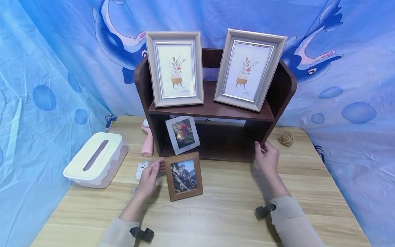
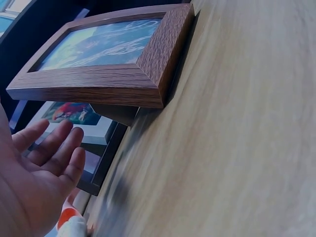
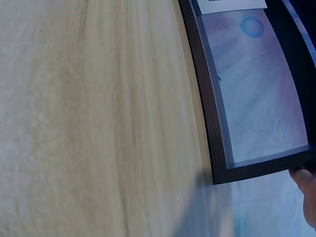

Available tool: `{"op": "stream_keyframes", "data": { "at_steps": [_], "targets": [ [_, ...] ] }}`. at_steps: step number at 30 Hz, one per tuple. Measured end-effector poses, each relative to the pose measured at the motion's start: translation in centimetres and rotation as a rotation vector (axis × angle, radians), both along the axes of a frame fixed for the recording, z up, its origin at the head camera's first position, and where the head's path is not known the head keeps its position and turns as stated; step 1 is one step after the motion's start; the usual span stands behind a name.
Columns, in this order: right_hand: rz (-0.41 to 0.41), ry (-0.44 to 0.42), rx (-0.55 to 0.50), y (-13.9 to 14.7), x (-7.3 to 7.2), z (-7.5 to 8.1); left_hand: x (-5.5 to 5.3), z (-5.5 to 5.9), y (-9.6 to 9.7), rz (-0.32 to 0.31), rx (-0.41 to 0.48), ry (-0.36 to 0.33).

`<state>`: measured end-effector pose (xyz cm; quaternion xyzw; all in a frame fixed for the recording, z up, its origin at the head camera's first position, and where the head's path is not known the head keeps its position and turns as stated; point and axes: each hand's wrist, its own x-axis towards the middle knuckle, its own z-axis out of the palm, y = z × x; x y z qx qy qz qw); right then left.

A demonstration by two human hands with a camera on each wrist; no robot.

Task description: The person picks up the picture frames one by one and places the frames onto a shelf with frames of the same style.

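Observation:
A brown wooden picture frame (image 1: 199,178) with a leopard photo stands tilted back on the table, before a dark brown two-tier shelf (image 1: 213,109). Beside its left edge is my left hand (image 1: 149,178). In the left wrist view the fingers (image 2: 66,143) are loosely bent, apart from the frame. My right hand (image 1: 267,158) holds the lower front edge of the shelf's right side panel; in the right wrist view the thumb (image 3: 302,181) touches that panel, and most of the hand is out of view. A white frame (image 1: 195,132) with a red parrot picture leans on the lower tier.
Two large silver-beige frames (image 1: 149,68) (image 1: 223,68) with plant prints stand on the upper tier. Left of the shelf are a white tissue box (image 1: 115,161), a pink-handled roller (image 1: 147,142) and a small white figurine (image 1: 142,168). A twine ball (image 1: 286,139) lies at right.

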<state>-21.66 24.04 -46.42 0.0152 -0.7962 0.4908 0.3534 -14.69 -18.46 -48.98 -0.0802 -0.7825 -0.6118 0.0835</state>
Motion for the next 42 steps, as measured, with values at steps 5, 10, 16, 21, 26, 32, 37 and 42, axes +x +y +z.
{"op": "stream_keyframes", "data": {
  "at_steps": [5,10,16,21,26,32,37,42],
  "targets": [
    [-0.005,-0.008,0.013,-0.1,0.0,-0.1,0.1,0.0,0.0,0.011,0.017,-0.096],
    [-0.006,-0.024,0.007,0.0,0.1,-0.1,0.2,-0.2,-0.2,-0.042,-0.040,-0.097],
    [-0.011,-0.024,0.020,0.0,0.1,-0.1,0.2,-0.6,-0.2,-0.148,-0.055,-0.119],
    [-0.009,-0.026,0.018,-0.1,0.1,-0.1,0.4,-0.6,-0.1,-0.190,-0.046,-0.222],
    [-0.003,-0.021,0.013,-0.1,0.0,-0.2,0.6,-0.4,0.1,-0.202,0.020,-0.305],
    [-0.007,-0.014,0.015,0.0,0.0,-0.3,1.0,-0.3,0.3,-0.114,0.128,-0.367],
    [-0.004,-0.001,0.034,0.0,0.1,-0.3,1.2,-0.4,0.5,-0.071,0.205,-0.384],
    [-0.008,0.009,0.046,0.1,0.0,-0.4,1.2,-0.4,0.6,-0.063,0.205,-0.362]
  ]
}}
